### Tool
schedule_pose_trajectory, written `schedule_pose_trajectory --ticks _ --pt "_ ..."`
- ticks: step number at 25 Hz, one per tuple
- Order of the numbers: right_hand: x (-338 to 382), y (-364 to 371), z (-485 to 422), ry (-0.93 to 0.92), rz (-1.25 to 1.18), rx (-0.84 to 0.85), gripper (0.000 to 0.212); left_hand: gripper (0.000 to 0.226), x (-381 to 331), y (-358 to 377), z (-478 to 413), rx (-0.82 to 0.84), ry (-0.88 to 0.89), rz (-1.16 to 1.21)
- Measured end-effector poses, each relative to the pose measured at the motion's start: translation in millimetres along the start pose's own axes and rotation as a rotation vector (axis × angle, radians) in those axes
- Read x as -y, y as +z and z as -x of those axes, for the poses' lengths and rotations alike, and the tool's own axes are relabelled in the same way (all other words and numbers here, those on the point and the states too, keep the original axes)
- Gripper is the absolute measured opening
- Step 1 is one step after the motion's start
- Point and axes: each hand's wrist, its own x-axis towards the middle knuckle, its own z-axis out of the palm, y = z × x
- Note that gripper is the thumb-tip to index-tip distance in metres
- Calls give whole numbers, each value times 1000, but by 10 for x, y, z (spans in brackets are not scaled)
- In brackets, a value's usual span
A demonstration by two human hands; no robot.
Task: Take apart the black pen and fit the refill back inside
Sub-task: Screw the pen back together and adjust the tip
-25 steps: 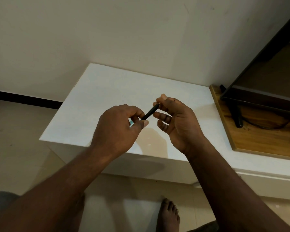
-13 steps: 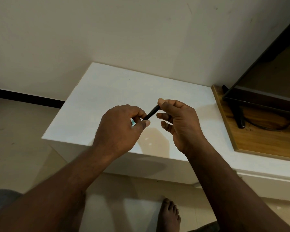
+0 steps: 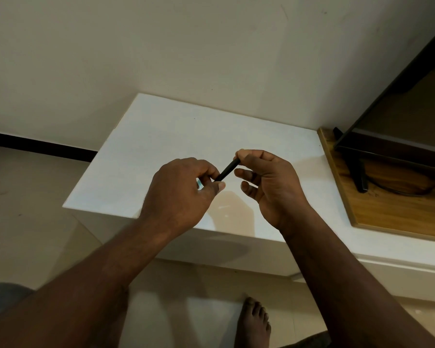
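The black pen (image 3: 227, 169) is held slantwise in the air above the white table (image 3: 161, 136). My left hand (image 3: 181, 194) pinches its lower end between thumb and fingers, and my right hand (image 3: 269, 182) pinches its upper end between thumb and forefinger. Only the short middle stretch of the barrel shows between the hands; both ends are hidden by fingers. A small pale glint shows inside my left hand's fingers. I cannot see a refill.
A wooden board (image 3: 387, 209) lies at the table's right, carrying a black stand (image 3: 359, 172) with a cable. The wall rises behind the table. My bare foot (image 3: 253, 322) rests on the tiled floor below the table's front edge.
Both hands keep their grip on the pen. My right thumb and forefinger have closed further over the pen's upper end, and the hands sit slightly closer together.
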Motion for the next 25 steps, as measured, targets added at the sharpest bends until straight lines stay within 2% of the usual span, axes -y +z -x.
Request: schedule_pose_trajectory --ticks 10,18,23,25 --pt "20 -46 1 -27 -43 89 12 15 -12 -14 -6 3 0 14" --pt "3 -6 -5 -24 46 -18 12 16 -7 -2 8 2 -5 5" --pt "33 -68 -10 -38 3 86 11 14 -25 -18 1 3 -1 20" --pt "35 -70 -14 -48 9 74 8 14 -23 -18 1 0 -1 21"
